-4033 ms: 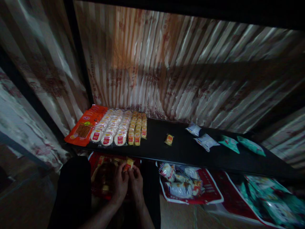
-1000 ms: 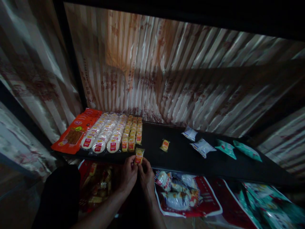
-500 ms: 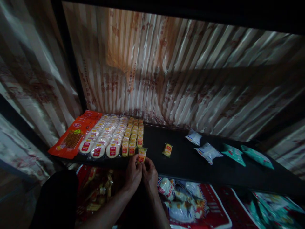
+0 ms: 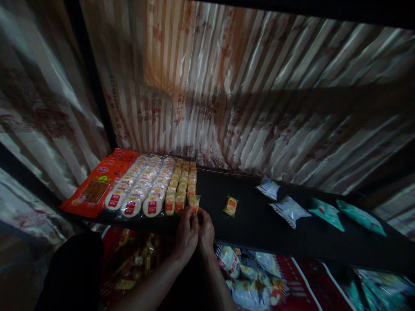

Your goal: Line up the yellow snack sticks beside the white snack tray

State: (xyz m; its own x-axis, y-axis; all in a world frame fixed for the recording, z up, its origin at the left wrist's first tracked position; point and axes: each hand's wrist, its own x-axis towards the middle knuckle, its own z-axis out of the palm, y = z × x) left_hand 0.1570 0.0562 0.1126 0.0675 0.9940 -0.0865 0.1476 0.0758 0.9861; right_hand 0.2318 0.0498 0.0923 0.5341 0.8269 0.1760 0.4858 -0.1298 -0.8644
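Between my fingers a small yellow wrapped snack [image 4: 193, 201] stands upright at the front end of the rightmost yellow row. My left hand [image 4: 187, 229] pinches its lower left side, and my right hand [image 4: 205, 229] closes on its lower right side. Just left of it are rows of the same yellow snacks [image 4: 175, 202], then rows of round white packaged crackers [image 4: 152, 205]. An orange packet [image 4: 97, 188] of brown sticks lies at the far left. One more yellow snack [image 4: 230, 206] lies alone to the right of my hands.
All this sits on a black shelf [image 4: 227, 233]. Farther right lie white packets [image 4: 289, 211] and teal packets [image 4: 327, 213]. Below the shelf edge are red bags holding yellow snacks [image 4: 139, 259], white packets [image 4: 249, 289] and teal packets [image 4: 382, 287]. A striped sheet [image 4: 227, 95] hangs behind.
Both hands have brought the yellow snack down against the front of the rightmost yellow row. The view has shifted slightly.
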